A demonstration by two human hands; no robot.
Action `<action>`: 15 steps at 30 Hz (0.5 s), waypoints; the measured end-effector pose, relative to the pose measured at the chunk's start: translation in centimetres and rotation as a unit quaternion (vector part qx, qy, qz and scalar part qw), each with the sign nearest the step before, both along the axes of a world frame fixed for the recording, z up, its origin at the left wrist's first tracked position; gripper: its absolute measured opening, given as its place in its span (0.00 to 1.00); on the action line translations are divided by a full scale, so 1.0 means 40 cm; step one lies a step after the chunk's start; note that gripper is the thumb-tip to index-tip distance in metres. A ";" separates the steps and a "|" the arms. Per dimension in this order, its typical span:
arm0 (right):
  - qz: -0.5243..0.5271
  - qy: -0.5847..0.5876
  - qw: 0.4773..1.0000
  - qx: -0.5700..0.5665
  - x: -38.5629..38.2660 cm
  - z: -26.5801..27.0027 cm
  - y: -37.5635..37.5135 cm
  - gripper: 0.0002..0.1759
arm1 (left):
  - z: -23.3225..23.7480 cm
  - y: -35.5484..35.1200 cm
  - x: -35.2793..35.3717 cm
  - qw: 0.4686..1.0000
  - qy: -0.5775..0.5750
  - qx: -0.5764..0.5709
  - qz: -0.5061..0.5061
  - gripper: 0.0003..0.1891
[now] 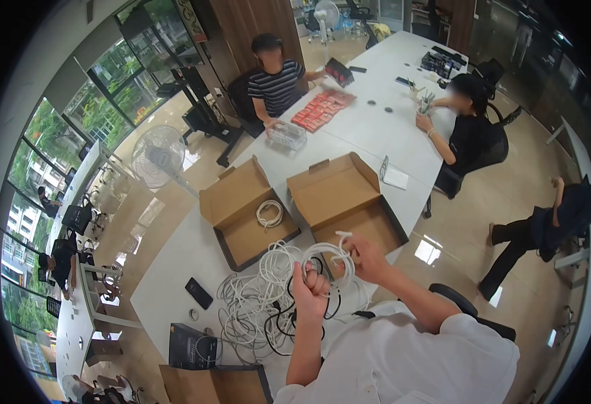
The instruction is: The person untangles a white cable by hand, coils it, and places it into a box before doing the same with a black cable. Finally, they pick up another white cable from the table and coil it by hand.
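A looped white cable (pixel 322 250) is between my two hands above the table. My left hand (pixel 311 288) is closed round the lower left side of the loops. On the other side, my right hand (pixel 365 259) pinches the cable, and a short white end sticks up beside its fingers. Below and to the left lies a big tangle of white and grey cables (pixel 241 310), with a few black cables (pixel 276 323) running through it. A small coiled white cable (pixel 269 213) rests inside the left open cardboard box (pixel 241 246). Another open cardboard box (pixel 359 225) stands just beyond my right hand.
A black phone (pixel 199 293), a roll of tape (pixel 193 314) and a dark box (pixel 186 347) lie at the left. Another cardboard box (pixel 194 385) sits at the near edge. Across the table, one person handles a clear container (pixel 287 137) near red packets (pixel 322 110); another sits at right.
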State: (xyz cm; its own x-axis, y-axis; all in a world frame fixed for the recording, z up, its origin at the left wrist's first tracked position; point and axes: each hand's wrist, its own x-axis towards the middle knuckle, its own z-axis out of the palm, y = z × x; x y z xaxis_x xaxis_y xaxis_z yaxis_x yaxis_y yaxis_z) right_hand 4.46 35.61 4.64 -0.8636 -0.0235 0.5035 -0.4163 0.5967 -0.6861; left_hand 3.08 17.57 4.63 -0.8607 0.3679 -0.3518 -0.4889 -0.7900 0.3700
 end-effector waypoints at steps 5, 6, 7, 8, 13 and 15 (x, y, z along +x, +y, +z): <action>-0.016 0.179 0.983 0.027 -0.015 -0.030 0.012 0.34 | 0.003 0.010 0.003 1.000 -0.017 -0.001 -0.019 0.17; -0.024 0.219 0.975 0.019 -0.013 -0.028 0.009 0.33 | -0.004 0.009 0.008 1.000 -0.011 0.007 -0.028 0.17; -0.022 0.224 0.974 0.034 -0.005 -0.020 0.007 0.30 | -0.009 0.009 0.016 0.999 -0.016 0.006 -0.029 0.18; -0.020 0.231 0.971 0.050 0.000 -0.006 0.007 0.28 | -0.012 0.011 0.017 0.999 -0.019 0.007 -0.030 0.18; -0.020 0.228 0.972 0.058 0.003 -0.031 0.011 0.21 | -0.025 0.014 0.005 0.998 -0.008 0.032 -0.053 0.19; -0.054 0.270 0.958 0.078 0.008 -0.025 0.006 0.20 | -0.023 0.013 0.010 0.998 -0.007 0.019 -0.056 0.19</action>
State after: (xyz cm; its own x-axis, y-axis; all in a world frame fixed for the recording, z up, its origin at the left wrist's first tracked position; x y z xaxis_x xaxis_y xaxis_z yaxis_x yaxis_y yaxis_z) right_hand 4.78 35.87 3.63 -0.4801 -0.0610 0.8751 -0.6160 0.7337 -0.2868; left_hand 3.49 18.09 3.71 -0.8085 0.4748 -0.3477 -0.5798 -0.7439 0.3323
